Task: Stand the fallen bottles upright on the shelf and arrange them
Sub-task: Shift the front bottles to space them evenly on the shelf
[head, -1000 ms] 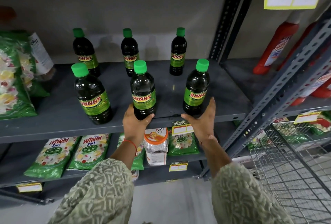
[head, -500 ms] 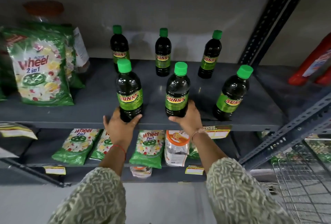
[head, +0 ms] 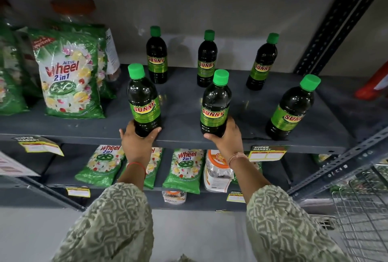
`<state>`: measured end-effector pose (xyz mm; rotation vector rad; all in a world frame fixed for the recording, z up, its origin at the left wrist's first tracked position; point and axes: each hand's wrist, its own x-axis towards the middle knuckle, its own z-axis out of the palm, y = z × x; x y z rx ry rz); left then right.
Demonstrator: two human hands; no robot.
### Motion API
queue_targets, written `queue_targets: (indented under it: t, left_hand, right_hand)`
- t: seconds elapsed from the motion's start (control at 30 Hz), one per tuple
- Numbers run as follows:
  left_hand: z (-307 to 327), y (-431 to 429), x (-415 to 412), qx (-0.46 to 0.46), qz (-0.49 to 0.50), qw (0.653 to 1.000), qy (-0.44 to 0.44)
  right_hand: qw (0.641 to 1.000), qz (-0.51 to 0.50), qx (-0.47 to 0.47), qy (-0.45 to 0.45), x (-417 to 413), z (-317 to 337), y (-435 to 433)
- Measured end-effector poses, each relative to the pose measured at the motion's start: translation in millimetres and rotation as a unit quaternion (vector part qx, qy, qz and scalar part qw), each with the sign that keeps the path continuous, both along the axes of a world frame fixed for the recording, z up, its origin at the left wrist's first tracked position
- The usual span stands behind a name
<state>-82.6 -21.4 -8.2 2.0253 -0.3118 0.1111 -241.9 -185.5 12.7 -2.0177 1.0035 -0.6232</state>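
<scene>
Several dark Sunny bottles with green caps stand upright on the grey shelf in two rows. My left hand grips the base of the front left bottle. My right hand grips the base of the front middle bottle. The front right bottle stands alone near the shelf's front edge. Behind stand the back left bottle, the back middle bottle and the back right bottle.
Green Wheel detergent bags fill the shelf's left end, with a jar behind them. More Wheel bags and an orange-lidded jar lie on the shelf below. A slotted upright stands on the right, and a wire cart at lower right.
A second ago my hands were at the middle and right front bottles. They shifted left, and now each grips a bottle's base: the left and the middle front ones.
</scene>
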Motion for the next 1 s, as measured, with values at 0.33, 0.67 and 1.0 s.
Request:
queue_targets:
  t: [0.33,0.67,1.0]
  left_hand:
    - [-5,6,10,0.026,-0.054,0.998,-0.01]
    - [-7,8,20,0.055,-0.082,0.995,0.033]
    - [8,8,6,0.048,-0.081,0.995,0.039]
  right_hand:
    - [1.0,0.005,0.003,0.012,0,5,4]
    - [1.0,0.011,-0.001,0.026,1,9,7]
    - [0.998,0.032,0.011,0.049,3,11,4]
